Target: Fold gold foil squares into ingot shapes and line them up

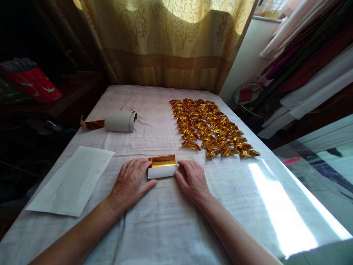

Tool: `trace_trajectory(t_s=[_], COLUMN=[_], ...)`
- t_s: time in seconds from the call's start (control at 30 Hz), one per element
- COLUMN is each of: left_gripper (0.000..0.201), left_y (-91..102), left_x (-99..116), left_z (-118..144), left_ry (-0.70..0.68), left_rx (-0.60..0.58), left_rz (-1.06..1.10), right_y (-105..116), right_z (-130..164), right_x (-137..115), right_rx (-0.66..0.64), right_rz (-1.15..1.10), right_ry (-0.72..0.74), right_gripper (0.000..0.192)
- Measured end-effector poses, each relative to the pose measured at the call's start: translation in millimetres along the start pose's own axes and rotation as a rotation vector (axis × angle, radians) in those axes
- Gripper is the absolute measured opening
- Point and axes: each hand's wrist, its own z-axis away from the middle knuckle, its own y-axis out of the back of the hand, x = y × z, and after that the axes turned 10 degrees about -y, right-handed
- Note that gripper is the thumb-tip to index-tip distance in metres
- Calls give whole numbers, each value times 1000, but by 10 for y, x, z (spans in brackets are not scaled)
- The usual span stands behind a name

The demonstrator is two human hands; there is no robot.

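A small sheet of gold foil paper (164,161) lies on the cloth before me. Its near edge is turned up, so a white backing shows along the front. At its left end is my left hand (131,180), index finger on the far corner and thumb by the near corner. My right hand (193,181) has its thumb and index finger at the right end of the sheet. The paper is held between both hands. Beyond my right hand, folded gold foil ingots (205,125) stand in several rows.
A grey-white roll of paper (118,121) with gold foil inside lies at the back left. A white printed sheet (73,180) is left of my hands. A patterned curtain (176,44) hangs behind the table. Clothes (317,77) hang at right; a red container (33,82) stands at left.
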Motion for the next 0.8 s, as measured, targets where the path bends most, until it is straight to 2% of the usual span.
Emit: trace_trajectory(t_s=[0.13,0.33,0.5,0.57,0.7,0.8], left_gripper=[17,9,1,8,21,26], left_y=[-8,-8,-36,-35,14,65], left_x=[18,20,-19,-25,27,124], left_z=[6,6,23,29,21,-2], left_ry=[47,35,-75,-67,118,311], left_rx=[-29,12,70,97,141,119], left_rz=[80,209,296,310,424,722], right_y=[-4,23,23,23,67,130], right_z=[13,6,-2,-7,-30,-36], right_x=[10,13,50,64,31,-44], right_rx=[1,-14,-19,-5,12,53], right_rz=[-2,-23,-64,-82,-200,-309], right_ry=[9,50,85,100,172,197], right_gripper=[31,41,35,28,10,14])
